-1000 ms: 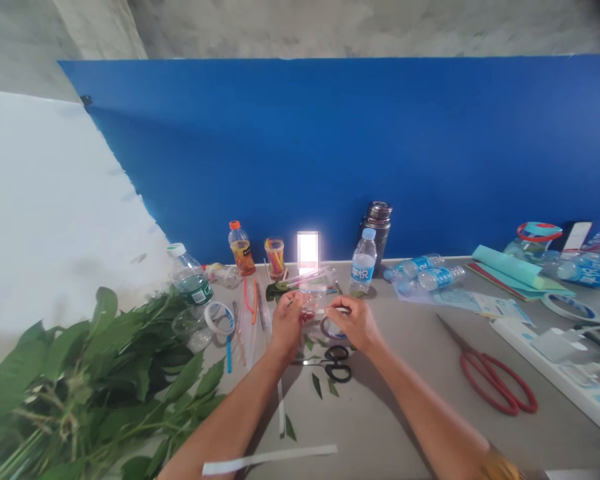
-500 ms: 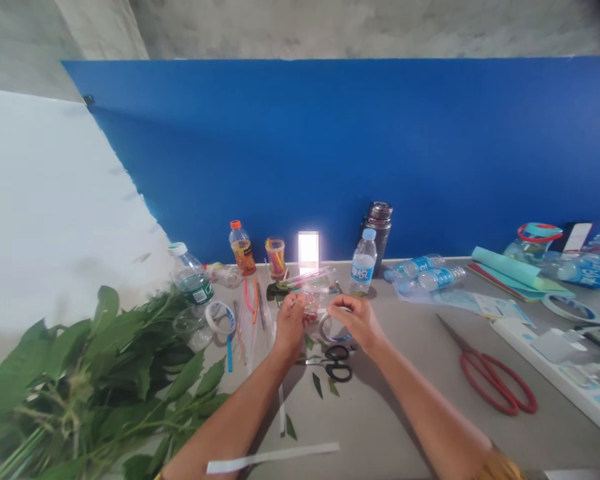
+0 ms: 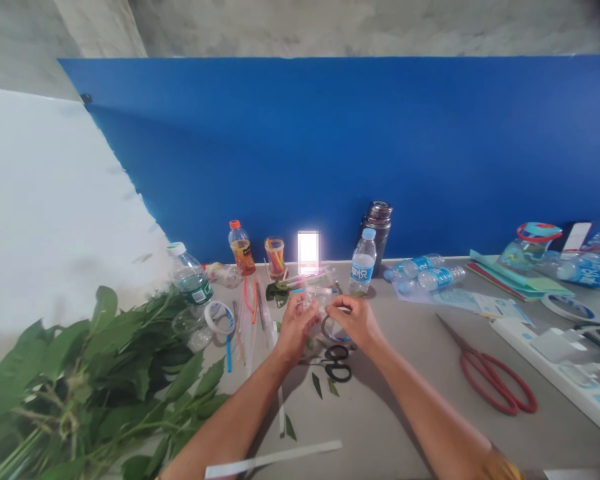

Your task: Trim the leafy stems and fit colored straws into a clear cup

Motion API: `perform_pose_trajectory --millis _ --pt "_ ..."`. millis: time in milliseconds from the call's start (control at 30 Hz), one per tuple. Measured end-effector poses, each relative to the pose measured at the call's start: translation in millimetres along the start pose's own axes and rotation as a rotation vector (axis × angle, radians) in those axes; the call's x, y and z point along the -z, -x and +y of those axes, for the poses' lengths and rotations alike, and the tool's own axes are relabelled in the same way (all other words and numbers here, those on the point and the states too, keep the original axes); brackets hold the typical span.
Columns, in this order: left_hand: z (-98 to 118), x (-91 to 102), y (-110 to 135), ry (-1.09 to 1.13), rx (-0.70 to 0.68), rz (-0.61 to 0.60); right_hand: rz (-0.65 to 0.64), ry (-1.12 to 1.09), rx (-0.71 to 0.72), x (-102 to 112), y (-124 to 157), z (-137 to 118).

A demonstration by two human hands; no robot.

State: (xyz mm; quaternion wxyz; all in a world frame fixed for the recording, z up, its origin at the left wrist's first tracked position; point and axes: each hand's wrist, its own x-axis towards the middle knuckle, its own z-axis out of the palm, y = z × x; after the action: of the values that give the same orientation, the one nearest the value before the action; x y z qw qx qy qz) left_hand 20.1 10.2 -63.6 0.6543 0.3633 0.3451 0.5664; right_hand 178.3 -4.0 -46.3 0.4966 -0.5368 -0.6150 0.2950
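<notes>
Both my hands meet at the middle of the grey table, close together over a small clear plastic container. My left hand curls its fingers against the container's left side. My right hand pinches at its right side, just above a roll of tape lying on the table. Small black scissors lie just in front of my hands, with a few loose green leaf pieces around them. What my fingertips pinch is too small to name.
A big bunch of leafy green branches fills the lower left. Bottles, a dark flask and a cup of coloured sticks stand along the blue wall. Red scissors, a power strip, paper strips and lying bottles are spread right.
My left hand has shifted right and closed in on the container. My right hand stays pinching beside it. Nothing else on the table has moved.
</notes>
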Motion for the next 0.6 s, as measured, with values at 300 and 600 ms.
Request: perform_pose_trajectory --millis 300,600 --pt "-1.9 3.2 -2.0 -0.027 -0.009 -0.064 -0.022 0.014 -0.005 1.5 0.4 0.2" --pt "3.6 3.3 -1.9 0.026 0.063 -0.134 -0.008 0.011 -0.035 1.4 0.4 -1.0"
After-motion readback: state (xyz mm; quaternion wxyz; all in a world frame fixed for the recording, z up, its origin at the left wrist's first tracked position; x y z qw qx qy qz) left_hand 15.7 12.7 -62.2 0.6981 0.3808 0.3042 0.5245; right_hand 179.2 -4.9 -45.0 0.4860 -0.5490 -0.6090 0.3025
